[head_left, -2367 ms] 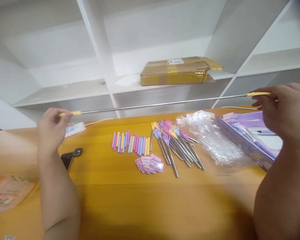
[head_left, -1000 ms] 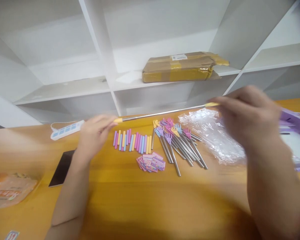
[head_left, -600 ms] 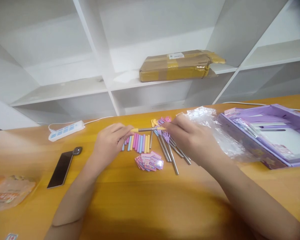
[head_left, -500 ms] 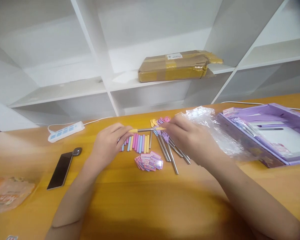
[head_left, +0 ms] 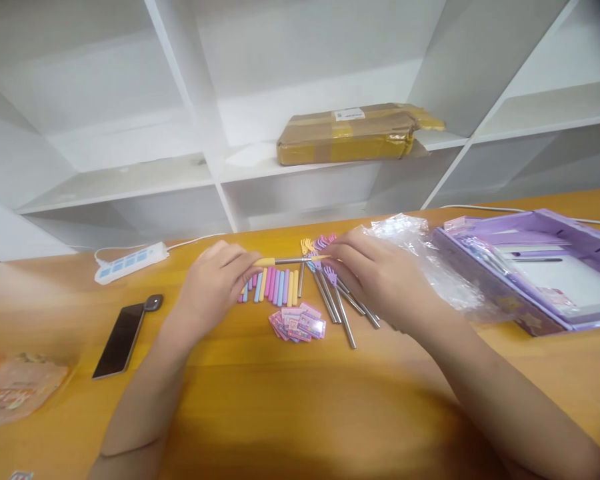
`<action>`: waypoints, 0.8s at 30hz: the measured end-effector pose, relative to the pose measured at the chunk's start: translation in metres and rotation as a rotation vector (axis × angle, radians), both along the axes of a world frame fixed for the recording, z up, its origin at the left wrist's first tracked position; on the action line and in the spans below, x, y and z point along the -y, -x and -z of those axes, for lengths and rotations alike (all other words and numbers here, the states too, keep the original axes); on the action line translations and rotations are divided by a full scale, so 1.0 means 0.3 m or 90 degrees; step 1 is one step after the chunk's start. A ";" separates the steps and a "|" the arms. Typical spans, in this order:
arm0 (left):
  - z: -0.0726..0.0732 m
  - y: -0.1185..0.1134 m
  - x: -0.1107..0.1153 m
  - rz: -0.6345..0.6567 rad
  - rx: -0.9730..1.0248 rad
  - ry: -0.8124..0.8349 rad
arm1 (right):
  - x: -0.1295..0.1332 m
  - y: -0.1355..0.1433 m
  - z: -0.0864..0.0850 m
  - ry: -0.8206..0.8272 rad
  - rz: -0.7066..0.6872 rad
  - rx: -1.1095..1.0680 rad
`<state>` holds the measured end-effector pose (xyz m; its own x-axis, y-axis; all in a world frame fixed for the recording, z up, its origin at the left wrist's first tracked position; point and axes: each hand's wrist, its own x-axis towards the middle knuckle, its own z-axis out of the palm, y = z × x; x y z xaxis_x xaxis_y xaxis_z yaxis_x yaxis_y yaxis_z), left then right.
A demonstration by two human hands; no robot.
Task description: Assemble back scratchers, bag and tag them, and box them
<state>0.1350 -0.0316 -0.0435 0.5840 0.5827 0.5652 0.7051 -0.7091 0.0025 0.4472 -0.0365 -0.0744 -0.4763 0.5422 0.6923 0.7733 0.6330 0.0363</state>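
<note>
The left hand (head_left: 215, 283) pinched the yellow grip end of a short telescopic pointer (head_left: 291, 260), thumb and fingers closed on it. The right hand (head_left: 375, 280) held the other end, fingertips closed on the yellow tip, so the pointer ran level between the two hands just above the desk (head_left: 300, 413). Directly under the pointer, just beyond the left hand's fingertips, lay a row of pastel sleeves (head_left: 273, 285), pink, blue and yellow, side by side. Nearer the person from those lay a small heap of printed stickers (head_left: 297, 325). Beneath and partly hidden by the right hand lay a fan of metal rods with small coloured hand-shaped tips (head_left: 337, 303), their tips pointing away from the person. Just past the right hand's knuckles sat a crumpled clear plastic bag (head_left: 430, 267), and beyond that, well out to the right, an open purple box (head_left: 535, 267). Out to the left of the left hand lay a dark phone (head_left: 119, 339) and, farther back, a white power strip (head_left: 130, 262). On the white shelf (head_left: 145, 180) behind the desk rested a brown taped parcel (head_left: 355, 132).
</note>
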 end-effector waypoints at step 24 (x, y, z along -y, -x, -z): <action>-0.062 0.257 -0.108 -0.181 -0.158 -0.077 | -0.167 -0.327 -0.049 -0.091 0.303 -0.023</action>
